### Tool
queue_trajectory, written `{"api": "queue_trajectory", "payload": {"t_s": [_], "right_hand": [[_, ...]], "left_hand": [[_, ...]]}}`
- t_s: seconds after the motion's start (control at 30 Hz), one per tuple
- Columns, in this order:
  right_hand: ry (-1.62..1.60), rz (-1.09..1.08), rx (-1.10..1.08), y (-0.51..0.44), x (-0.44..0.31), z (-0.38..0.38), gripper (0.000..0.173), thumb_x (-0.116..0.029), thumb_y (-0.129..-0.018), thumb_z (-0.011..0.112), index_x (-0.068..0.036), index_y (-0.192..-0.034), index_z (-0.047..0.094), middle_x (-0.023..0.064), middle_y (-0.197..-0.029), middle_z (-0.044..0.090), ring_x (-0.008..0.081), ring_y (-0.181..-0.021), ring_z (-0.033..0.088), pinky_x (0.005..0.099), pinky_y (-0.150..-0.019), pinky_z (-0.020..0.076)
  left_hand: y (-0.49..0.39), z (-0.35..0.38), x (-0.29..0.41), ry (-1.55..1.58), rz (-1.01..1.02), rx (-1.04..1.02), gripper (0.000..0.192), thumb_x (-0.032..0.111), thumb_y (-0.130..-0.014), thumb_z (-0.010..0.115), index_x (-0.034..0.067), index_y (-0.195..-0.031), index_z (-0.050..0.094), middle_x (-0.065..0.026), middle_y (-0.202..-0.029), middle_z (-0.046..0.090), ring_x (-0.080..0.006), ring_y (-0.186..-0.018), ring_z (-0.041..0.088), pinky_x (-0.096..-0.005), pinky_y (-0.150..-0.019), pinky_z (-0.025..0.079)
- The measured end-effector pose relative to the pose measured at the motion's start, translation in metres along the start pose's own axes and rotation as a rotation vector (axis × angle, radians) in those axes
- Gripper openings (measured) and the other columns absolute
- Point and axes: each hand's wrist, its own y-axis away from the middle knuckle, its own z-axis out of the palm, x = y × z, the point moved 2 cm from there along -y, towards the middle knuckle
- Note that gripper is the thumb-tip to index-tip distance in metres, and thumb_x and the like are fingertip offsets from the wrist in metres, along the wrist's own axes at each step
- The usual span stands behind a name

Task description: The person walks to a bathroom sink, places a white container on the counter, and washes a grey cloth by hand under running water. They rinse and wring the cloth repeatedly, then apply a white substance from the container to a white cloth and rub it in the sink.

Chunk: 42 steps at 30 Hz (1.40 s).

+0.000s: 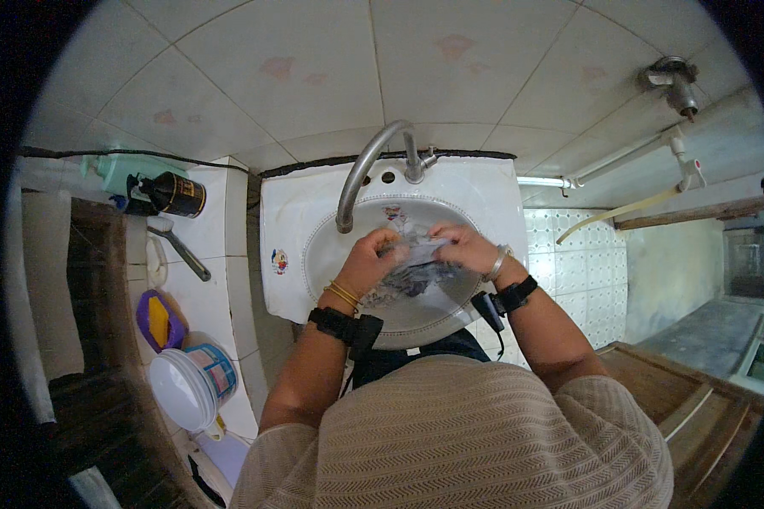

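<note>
Both hands are over the oval basin of a white washbasin [496,184]. My left hand [374,254] and my right hand [463,247] grip a wet grey cloth [420,254] between them, blurred by motion. The cloth's lower folds hang or lie in the basin, with a darker patch among them; which of these I cannot tell. A curved metal faucet [372,149] arches over the basin, its spout end just up and left of my left hand. No stream of water shows at the spout.
On the tiled ledge at left are a dark bottle [177,194], a brush [184,251], a purple soap dish [177,327] holding something yellow, and a lidded white bucket [181,389]. A wall tap [678,86] and a pale hose [617,213] are at right, above a wooden door [656,375].
</note>
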Motion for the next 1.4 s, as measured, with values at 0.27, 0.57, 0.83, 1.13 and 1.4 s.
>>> {"api": "queue_trajectory", "payload": {"t_s": [0.27, 0.57, 0.83, 1.13, 1.4], "right_hand": [[-0.878, -0.020, 0.073, 0.007, -0.009, -0.023, 0.027, -0.008, -0.083, 0.052, 0.006, -0.105, 0.059, 0.0199, -0.110, 0.063, 0.0263, -0.096, 0.064, 0.0369, -0.085, 0.0539], [0.133, -0.173, 0.247, -0.017, -0.022, 0.047, 0.017, -0.019, -0.087, 0.059, -0.002, -0.085, 0.058, 0.0172, -0.099, 0.064, 0.0231, -0.089, 0.064, 0.0354, -0.078, 0.0524], [0.537, 0.057, 0.490, -0.030, -0.004, 0.067, 0.027, -0.024, -0.094, 0.048, -0.003, -0.088, 0.064, 0.0225, -0.084, 0.063, 0.0369, -0.077, 0.063, 0.0457, -0.069, 0.0501], [0.803, -0.159, 0.419, -0.047, 0.054, 0.064, 0.018, -0.020, -0.087, 0.055, -0.001, -0.088, 0.055, 0.0161, -0.082, 0.063, 0.0309, -0.068, 0.062, 0.0396, -0.058, 0.0505], [0.006, 0.140, 0.103, -0.025, 0.034, 0.016, 0.024, -0.023, -0.084, 0.065, -0.003, -0.098, 0.062, 0.0050, -0.083, 0.064, 0.0143, -0.080, 0.058, 0.0329, -0.074, 0.0483]], "left_hand": [[-0.002, -0.024, -0.030, -0.256, 0.045, -0.030, 0.020, 0.017, -0.081, 0.070, -0.001, -0.089, 0.066, -0.0111, -0.091, 0.063, -0.0175, -0.081, 0.058, -0.0310, -0.073, 0.047], [-0.010, 0.047, -0.076, 1.409, -0.348, 0.087, 0.028, 0.024, -0.085, 0.062, 0.004, -0.106, 0.063, -0.0112, -0.104, 0.065, -0.0238, -0.097, 0.061, -0.0355, -0.083, 0.049], [-0.006, 0.067, -0.069, -0.400, -0.035, -0.021, 0.035, 0.020, -0.075, 0.067, 0.005, -0.106, 0.062, -0.0154, -0.102, 0.066, -0.0323, -0.094, 0.063, -0.0389, -0.079, 0.050], [0.003, 0.047, -0.056, -0.279, 0.272, 0.040, 0.049, 0.019, -0.067, 0.077, 0.001, -0.109, 0.059, -0.0161, -0.101, 0.063, -0.0328, -0.093, 0.060, -0.0373, -0.082, 0.047], [0.007, 0.007, -0.036, 0.748, -0.160, 0.032, 0.034, 0.003, -0.085, 0.061, 0.002, -0.118, 0.055, -0.0052, -0.109, 0.060, -0.0183, -0.096, 0.058, -0.0282, -0.084, 0.047]]}}
